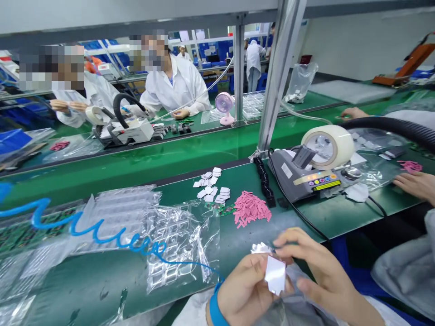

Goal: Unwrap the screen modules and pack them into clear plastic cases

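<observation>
1. White, shiny foil piece [275, 274]: low in the middle of the view, above the near edge of the bench, held between both hands.
2. Left hand [244, 290]: fingers curled, thumb and fingers pinching the piece by its left side. A blue wrist strap [214, 311] sits on the wrist.
3. Right hand [319, 269]: fingers bent over, tips on the top edge of the piece, thumb just beside its lower right corner.
4. Blue coiled cord [102, 232]: runs from the strap leftwards across the bench.
5. Green bench [306, 217]: carries all the items below.
6. Pink strips [251, 209]: loose heap, beyond the hands.
7. White pads [212, 185]: scattered, behind and left of the strips.
8. Clear bags [170, 240]: holding plastic trays, left of the hands, under the cord.
9. Tape dispenser [306, 176]: right of the strips, with a tape roll [328, 146] on top.
10. Co-worker's hand [414, 184]: flat on the bench, far right.
11. Pink fan [224, 106]: on the far bench, well apart.
</observation>
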Motion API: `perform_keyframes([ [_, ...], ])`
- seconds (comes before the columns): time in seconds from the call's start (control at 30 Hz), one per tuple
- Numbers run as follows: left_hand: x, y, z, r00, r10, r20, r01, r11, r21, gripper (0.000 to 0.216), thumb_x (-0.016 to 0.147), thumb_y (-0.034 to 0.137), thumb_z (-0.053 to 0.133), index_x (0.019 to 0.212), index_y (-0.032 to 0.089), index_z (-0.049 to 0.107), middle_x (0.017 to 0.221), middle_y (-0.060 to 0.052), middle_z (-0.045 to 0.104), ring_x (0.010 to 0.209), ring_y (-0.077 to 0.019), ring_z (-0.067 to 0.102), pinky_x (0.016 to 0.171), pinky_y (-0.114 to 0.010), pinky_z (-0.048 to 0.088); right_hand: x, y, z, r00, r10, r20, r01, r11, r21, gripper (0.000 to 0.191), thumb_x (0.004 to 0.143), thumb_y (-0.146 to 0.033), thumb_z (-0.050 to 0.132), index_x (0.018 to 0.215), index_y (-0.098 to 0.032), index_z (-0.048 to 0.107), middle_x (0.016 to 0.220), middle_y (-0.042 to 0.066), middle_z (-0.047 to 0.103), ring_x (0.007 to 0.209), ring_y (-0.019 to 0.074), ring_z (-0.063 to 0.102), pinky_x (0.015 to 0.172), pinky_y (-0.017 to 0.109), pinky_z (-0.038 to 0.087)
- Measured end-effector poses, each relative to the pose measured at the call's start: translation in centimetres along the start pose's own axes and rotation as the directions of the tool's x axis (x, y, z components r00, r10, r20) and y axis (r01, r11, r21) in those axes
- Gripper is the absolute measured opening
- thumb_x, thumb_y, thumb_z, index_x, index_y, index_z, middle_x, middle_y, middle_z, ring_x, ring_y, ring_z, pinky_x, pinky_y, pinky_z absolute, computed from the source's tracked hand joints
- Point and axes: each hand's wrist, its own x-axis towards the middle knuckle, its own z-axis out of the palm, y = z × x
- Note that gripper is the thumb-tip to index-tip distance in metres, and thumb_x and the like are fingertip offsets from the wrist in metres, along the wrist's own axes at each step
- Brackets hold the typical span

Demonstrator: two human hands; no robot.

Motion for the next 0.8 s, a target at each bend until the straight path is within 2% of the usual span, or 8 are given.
perform_keyframes([
  [0.1, 0.6, -0.3, -0.1, 0.995, -0.091, 0.034, 0.089, 0.994, 0.057, 0.052, 0.061, 0.049, 0.074, 0.092, 0.008, 0.069, 0.069, -0.004, 0.061, 0.062, -0.012, 0.058, 0.07, -0.029, 0.043, -0.7, 1.4, 0.4, 0.992, 0.101, 0.071, -0.116, 0.965, 0.237, 0.043, 0.086, -0.056, 0.046, 0.118, -0.029, 0.057, 0.109, 0.007, 0.059, 0.101, 0.0213, 0.052, 0.083, 0.037, 0.045],
  [0.2, 1.3, -0.4, 0.0, 0.978, -0.193, 0.075, 0.178, 0.969, 0.171, 0.051, 0.061, 0.053, 0.072, 0.087, 0.01, 0.069, 0.069, -0.005, 0.061, 0.061, -0.0129, 0.058, 0.064, -0.027, 0.042, -1.1, 2.4, 0.4, 0.992, 0.098, 0.078, -0.12, 0.916, 0.384, 0.044, 0.076, -0.064, 0.054, 0.101, -0.031, 0.066, 0.078, 0.001, 0.059, 0.076, 0.0168, 0.052, 0.079, 0.036, 0.043],
  [0.3, 1.6, 0.1, 0.2, 1.0, -0.003, -0.024, 0.013, 0.908, 0.419, 0.035, 0.069, 0.048, 0.068, 0.085, 0.016, 0.067, 0.072, -0.003, 0.062, 0.066, -0.0135, 0.057, 0.064, -0.024, 0.039, -1.7, 3.1, -0.4, 0.979, 0.203, -0.004, -0.189, 0.921, 0.342, 0.047, 0.064, -0.066, 0.063, 0.091, -0.028, 0.069, 0.073, -0.001, 0.056, 0.073, 0.0161, 0.051, 0.076, 0.035, 0.041],
  [0.4, 1.7, 1.0, 0.5, 0.95, 0.313, -0.008, -0.185, 0.58, 0.793, 0.019, 0.066, 0.033, 0.074, 0.081, 0.022, 0.069, 0.088, -0.005, 0.068, 0.087, -0.0202, 0.058, 0.083, -0.028, 0.038, -2.2, 3.1, -1.3, 0.937, 0.346, -0.042, -0.33, 0.919, 0.214, 0.048, 0.064, -0.065, 0.065, 0.085, -0.022, 0.069, 0.075, 0.002, 0.057, 0.076, 0.0177, 0.052, 0.07, 0.032, 0.039],
  [0.47, 1.8, 1.3, 0.6, 0.934, 0.351, 0.064, -0.189, 0.336, 0.923, 0.016, 0.061, 0.028, 0.077, 0.076, 0.024, 0.072, 0.09, -0.007, 0.071, 0.093, -0.0249, 0.057, 0.099, -0.035, 0.029, -2.2, 2.8, -1.3, 0.909, 0.412, -0.058, -0.395, 0.899, 0.19, 0.046, 0.065, -0.062, 0.066, 0.082, -0.02, 0.07, 0.074, 0.002, 0.056, 0.074, 0.0172, 0.052, 0.067, 0.031, 0.039],
  [0.57, 2.2, 1.4, 0.5, 0.939, 0.335, 0.076, -0.156, 0.217, 0.964, 0.008, 0.067, 0.028, 0.072, 0.074, 0.026, 0.074, 0.085, -0.008, 0.073, 0.09, -0.0261, 0.059, 0.108, -0.042, 0.016, -2.1, 2.6, -0.6, 0.861, 0.504, -0.074, -0.461, 0.832, 0.309, 0.037, 0.058, -0.051, 0.078, 0.078, -0.02, 0.072, 0.073, 0.001, 0.058, 0.071, 0.0159, 0.053, 0.067, 0.029, 0.04],
  [0.67, 2.7, 1.2, -0.1, 0.94, 0.34, 0.025, -0.131, 0.293, 0.947, 0.009, 0.066, 0.025, 0.072, 0.074, 0.026, 0.074, 0.085, -0.006, 0.073, 0.088, -0.025, 0.06, 0.109, -0.044, 0.016, -2.6, 4.1, -0.6, 0.788, 0.601, -0.133, -0.49, 0.744, 0.454, 0.038, 0.053, -0.048, 0.081, 0.078, -0.02, 0.073, 0.07, 0.001, 0.061, 0.069, 0.0156, 0.055, 0.067, 0.029, 0.043],
  [0.8, 2.6, 1.0, -0.8, 0.968, 0.202, -0.149, -0.054, 0.747, 0.663, 0.014, 0.061, 0.029, 0.076, 0.067, 0.021, 0.067, 0.077, -0.005, 0.071, 0.081, -0.0218, 0.062, 0.094, -0.041, 0.037, -3.3, 9.1, -3.5, 0.534, 0.751, -0.389, -0.481, 0.648, 0.59, 0.04, 0.077, -0.056, 0.059, 0.092, -0.018, 0.065, 0.068, -0.003, 0.056, 0.058, 0.0095, 0.051, 0.06, 0.026, 0.045],
])
